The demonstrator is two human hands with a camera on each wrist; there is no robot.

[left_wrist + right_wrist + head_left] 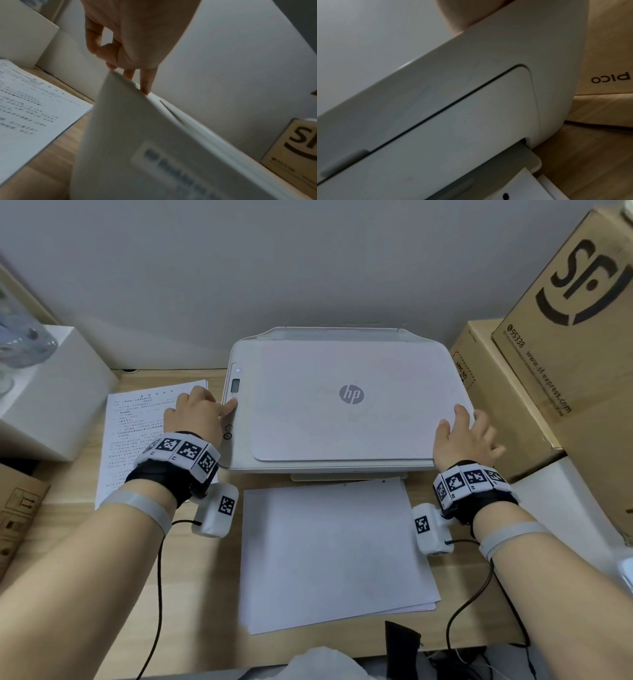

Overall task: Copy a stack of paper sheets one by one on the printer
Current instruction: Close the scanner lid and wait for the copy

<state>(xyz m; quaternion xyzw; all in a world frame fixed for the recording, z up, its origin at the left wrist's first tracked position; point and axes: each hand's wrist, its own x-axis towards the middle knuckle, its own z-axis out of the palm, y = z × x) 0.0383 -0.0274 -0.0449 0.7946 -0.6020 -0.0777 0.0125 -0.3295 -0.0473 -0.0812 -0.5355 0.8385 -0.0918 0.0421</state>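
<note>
Desk, centre frame: printer lid down. Left hand, forefinger out, presses panel; press once, squarely. Right hand flat, holding nothing, steadies lid.

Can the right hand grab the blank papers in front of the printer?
Probably yes. The right hand rests open on the printer lid's right edge, and the blank papers lie just below it on the desk with nothing on top or in between.

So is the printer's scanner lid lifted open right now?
No, the scanner lid lies flat and closed on the HP printer.
</note>
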